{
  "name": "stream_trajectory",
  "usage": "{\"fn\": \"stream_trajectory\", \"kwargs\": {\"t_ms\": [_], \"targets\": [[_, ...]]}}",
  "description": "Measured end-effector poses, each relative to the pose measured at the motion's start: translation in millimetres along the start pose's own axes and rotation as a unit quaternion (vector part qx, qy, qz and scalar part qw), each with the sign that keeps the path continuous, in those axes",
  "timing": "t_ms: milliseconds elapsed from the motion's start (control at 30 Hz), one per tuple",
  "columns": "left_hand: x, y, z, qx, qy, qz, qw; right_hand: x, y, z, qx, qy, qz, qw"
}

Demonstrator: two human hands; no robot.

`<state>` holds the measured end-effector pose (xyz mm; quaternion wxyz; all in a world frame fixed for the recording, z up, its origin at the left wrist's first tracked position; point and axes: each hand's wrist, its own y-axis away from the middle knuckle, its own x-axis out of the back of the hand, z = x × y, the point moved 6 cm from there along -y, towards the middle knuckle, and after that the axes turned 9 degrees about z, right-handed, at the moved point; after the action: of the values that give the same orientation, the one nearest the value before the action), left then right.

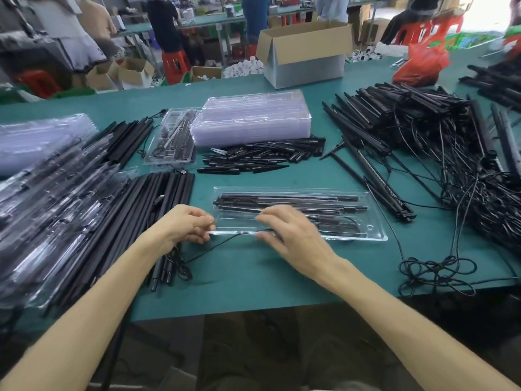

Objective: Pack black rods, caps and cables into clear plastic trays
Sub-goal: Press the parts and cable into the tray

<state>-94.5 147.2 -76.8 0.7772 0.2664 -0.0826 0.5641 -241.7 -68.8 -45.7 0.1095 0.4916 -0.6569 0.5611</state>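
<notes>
One left hand (189,224), one right hand (293,235), one red bag (422,66).

I see a clear plastic tray (376,235) lying flat near centre. Long black rods (296,198) fill its far slots, a thin black cable (214,245) trails over its near-left rim, and pointed black caps (262,158) are piled beyond.

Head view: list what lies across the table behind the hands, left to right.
Left tray stack → loose black rods → single filled tray → tall stack of empty clear trays → tangled rods with cables.
</notes>
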Motion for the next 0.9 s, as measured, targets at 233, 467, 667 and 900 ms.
{"fn": "stream_trajectory", "kwargs": {"t_ms": [233,467,667,900], "targets": [[12.5,13.8,38.8,-0.1,0.06,0.06,0.991,59.0,-36.1,108.9,-0.24,0.077,-0.091,0.963],[26.3,1.3,55.1,-0.158,0.098,0.191,0.964,64.7,-32.3,140.4,-0.281,-0.088,-0.328,0.898],[28.2,-17.7,70.9,-0.184,0.084,0.215,0.955,47.9,-4.6,115.0,-0.329,-0.221,-0.273,0.876],[37.4,-32.7,74.8,-0.132,0.089,0.244,0.957,41.2,27.1,90.6,-0.383,-0.364,-0.301,0.794]]}}
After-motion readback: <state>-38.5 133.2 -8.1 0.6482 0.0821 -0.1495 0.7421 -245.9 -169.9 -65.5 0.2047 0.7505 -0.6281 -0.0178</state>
